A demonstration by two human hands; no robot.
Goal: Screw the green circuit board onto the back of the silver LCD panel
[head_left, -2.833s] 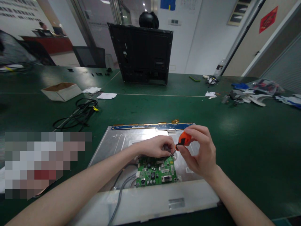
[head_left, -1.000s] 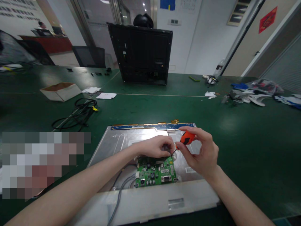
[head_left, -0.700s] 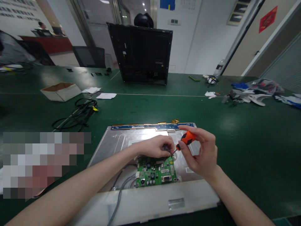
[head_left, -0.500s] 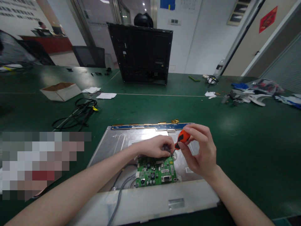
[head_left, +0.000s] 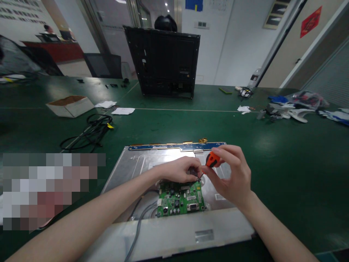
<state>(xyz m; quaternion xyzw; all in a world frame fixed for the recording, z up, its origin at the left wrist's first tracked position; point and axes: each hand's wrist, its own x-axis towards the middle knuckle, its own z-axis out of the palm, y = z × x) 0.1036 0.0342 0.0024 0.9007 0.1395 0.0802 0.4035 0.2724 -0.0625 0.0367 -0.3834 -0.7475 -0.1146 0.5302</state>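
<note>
A green circuit board point(head_left: 181, 200) lies on the metal back of a display panel point(head_left: 131, 169). My right hand point(head_left: 231, 173) is closed in a fingertip grip on a short orange-and-black screwdriver point(head_left: 212, 159). The tool slants down to the left, with its tip at the board's far right corner. My left hand point(head_left: 180, 169) rests over the board's far edge, its fingers pinched together beside that tip. Whatever lies between those fingers is hidden. Grey cables point(head_left: 140, 222) run from the board's left side toward me.
A black monitor housing point(head_left: 166, 63) stands at the table's far side. To the left are a cardboard box point(head_left: 71, 106), coiled black cables point(head_left: 94, 131) and papers point(head_left: 123, 111). Gloves and a plastic bag point(head_left: 308, 100) lie far right. A pixelated area covers the lower left.
My right thumb and fingers have shifted around the screwdriver, and its handle appears slightly turned. My left hand and the board have stayed put.
</note>
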